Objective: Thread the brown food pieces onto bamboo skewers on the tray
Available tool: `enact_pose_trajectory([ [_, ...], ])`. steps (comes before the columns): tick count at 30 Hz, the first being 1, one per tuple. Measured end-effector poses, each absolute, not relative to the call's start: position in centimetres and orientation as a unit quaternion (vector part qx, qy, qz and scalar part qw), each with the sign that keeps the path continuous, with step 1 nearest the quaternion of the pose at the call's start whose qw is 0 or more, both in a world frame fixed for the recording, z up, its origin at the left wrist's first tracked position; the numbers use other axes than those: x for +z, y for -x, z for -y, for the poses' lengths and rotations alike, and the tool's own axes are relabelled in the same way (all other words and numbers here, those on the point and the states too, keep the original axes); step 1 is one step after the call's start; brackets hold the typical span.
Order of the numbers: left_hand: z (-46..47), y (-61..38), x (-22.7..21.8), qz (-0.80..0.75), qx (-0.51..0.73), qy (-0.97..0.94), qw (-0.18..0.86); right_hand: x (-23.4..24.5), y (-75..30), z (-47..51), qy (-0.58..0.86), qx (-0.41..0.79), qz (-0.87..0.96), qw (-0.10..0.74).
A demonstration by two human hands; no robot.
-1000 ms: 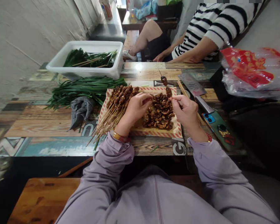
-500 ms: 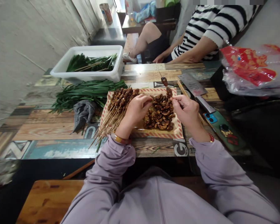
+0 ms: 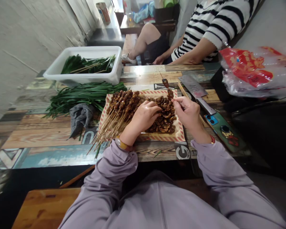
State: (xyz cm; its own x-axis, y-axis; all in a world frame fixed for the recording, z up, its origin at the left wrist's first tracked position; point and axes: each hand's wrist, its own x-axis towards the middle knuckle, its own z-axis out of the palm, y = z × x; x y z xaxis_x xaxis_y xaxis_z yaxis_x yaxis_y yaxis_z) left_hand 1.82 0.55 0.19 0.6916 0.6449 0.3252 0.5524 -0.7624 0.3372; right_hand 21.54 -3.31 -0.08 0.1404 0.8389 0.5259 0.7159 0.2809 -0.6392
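A paper-lined tray (image 3: 181,136) holds a heap of brown glazed pieces (image 3: 165,116) on its right half and a stack of filled bamboo skewers (image 3: 116,114) on its left half. My right hand (image 3: 189,113) pinches a thin skewer (image 3: 166,85) that points away from me and carries two brown pieces. My left hand (image 3: 145,116) is curled over the loose heap, its fingertips closed among the pieces; what they hold is hidden.
Loose green chives (image 3: 83,95) and a grey cloth (image 3: 81,116) lie left of the tray, behind them a white tub (image 3: 85,65) of chives. A cleaver (image 3: 196,90), a phone (image 3: 225,132) and a plastic bag (image 3: 255,73) lie on the right. A person in stripes (image 3: 212,25) sits opposite.
My left hand has dropped from beside the skewer onto the loose heap. The right hand keeps the skewer in about the same place. The view has shifted slightly.
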Motion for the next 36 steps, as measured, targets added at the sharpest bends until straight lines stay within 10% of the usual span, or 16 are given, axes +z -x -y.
enact_pose_trajectory([
  [14,-0.7,-2.2,-0.4,-0.346,0.197,-0.912,0.103,-0.4,-21.4,3.3,0.587,0.052,0.655,0.473],
  [26,-1.0,-1.5,0.3,-0.397,0.362,-0.746,0.394,-0.2,-21.3,3.5,0.580,0.073,0.656,0.478],
  [36,-0.6,-2.6,-0.3,-0.351,0.310,-0.866,0.174,-0.5,-21.4,3.2,0.576,0.047,0.661,0.480],
])
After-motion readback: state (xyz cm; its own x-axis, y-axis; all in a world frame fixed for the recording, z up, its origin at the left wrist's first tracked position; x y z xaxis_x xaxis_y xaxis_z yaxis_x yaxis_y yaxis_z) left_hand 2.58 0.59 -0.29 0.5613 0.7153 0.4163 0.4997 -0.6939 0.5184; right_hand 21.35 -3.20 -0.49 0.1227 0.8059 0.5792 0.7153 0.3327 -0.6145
